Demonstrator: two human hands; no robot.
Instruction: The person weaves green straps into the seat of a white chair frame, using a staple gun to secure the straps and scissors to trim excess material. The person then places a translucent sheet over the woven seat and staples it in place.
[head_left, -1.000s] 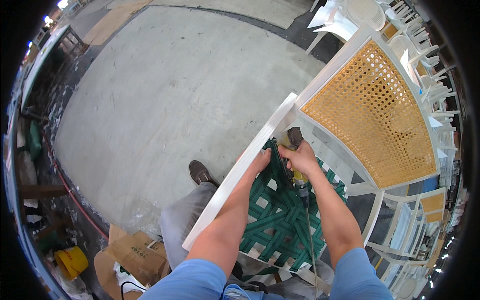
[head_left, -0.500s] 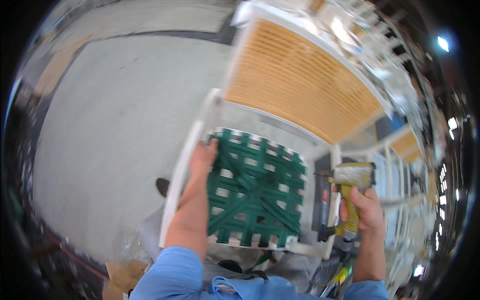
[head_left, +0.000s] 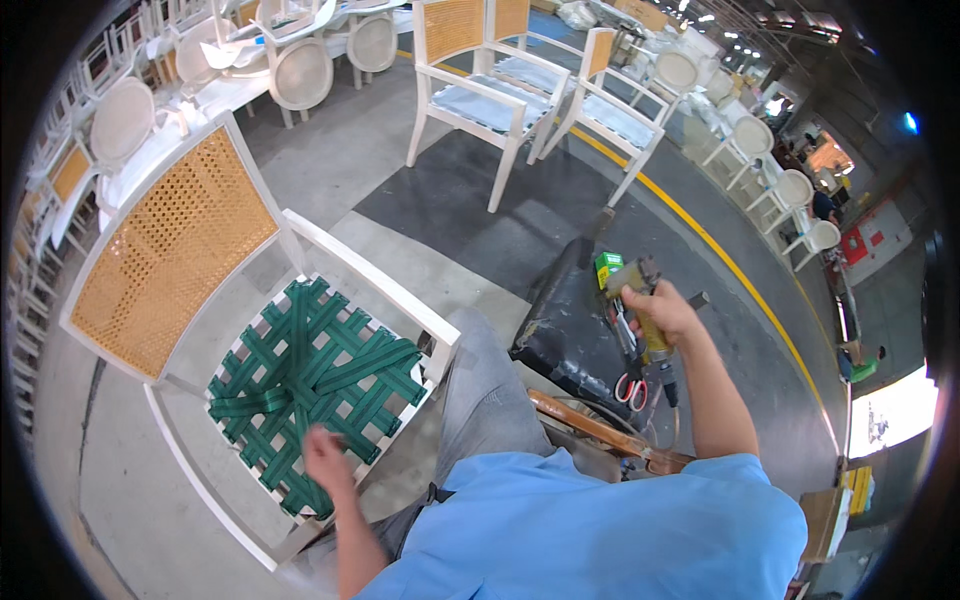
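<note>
A white-framed armchair with a woven cane back point(head_left: 185, 250) stands at the left. Green webbing straps point(head_left: 345, 370) criss-cross its seat, with loose strap lengths lying over the weave. My left hand point(head_left: 325, 462) is over the near part of the webbing; its fingers are blurred, and whether they hold anything does not show. In my right hand point(head_left: 665, 308) is a yellow nail or staple gun point(head_left: 652, 332), gripped by its handle over a black padded surface, away from the chair. Beside the gun lie red-handled scissors point(head_left: 631, 391) and a small green box point(head_left: 607, 266).
The black padded surface point(head_left: 565, 345) is at my right, with a wooden bar point(head_left: 600, 428) and a hose near it. More cane-backed armchairs point(head_left: 490, 100) stand ahead. Stacked chair frames point(head_left: 125, 120) line the far left. A yellow floor line point(head_left: 715, 245) runs along the right.
My view has swung right. The nail or staple gun has moved away from the chair to over the black surface. My left hand has left the seat's left edge and is over its near part.
</note>
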